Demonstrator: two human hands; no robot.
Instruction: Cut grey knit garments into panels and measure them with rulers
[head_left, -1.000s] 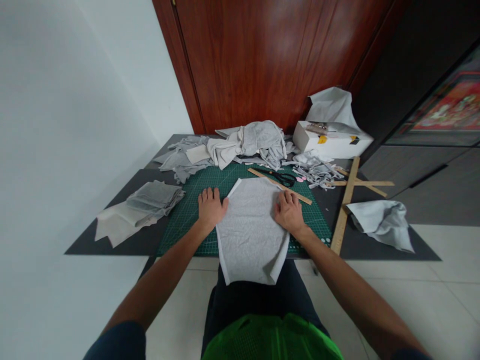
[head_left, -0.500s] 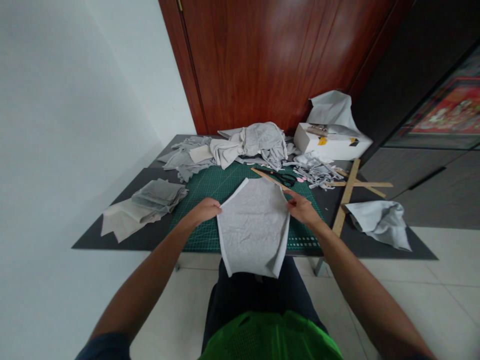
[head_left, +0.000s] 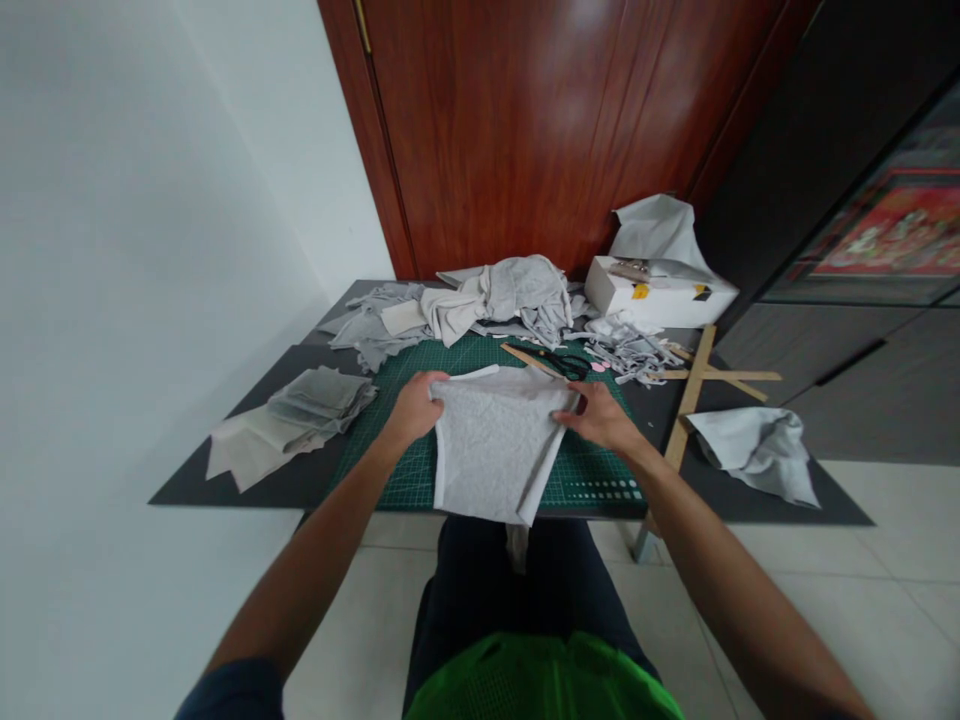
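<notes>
Left hand (head_left: 417,408) and right hand (head_left: 598,415) are pinching a grey fabric piece (head_left: 499,445) at opposite sides, each grip closed on cloth, apparently for spreading it evenly. Fabric is spanning the cutting mat (head_left: 397,485), lower end reaching the surface's (head_left: 187,490) near edge.

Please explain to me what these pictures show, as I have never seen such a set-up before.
There is no machine: you see a person's bare left hand and right hand. The view comes from one camera worn on the head, looking forward and down. Both hands hold a grey cloth over a green mat on a dark table. Beyond it lie black scissors and a heap of cloth. Folded pieces lie to the left; to the right are wooden rulers and, farther back, a white box.
</notes>
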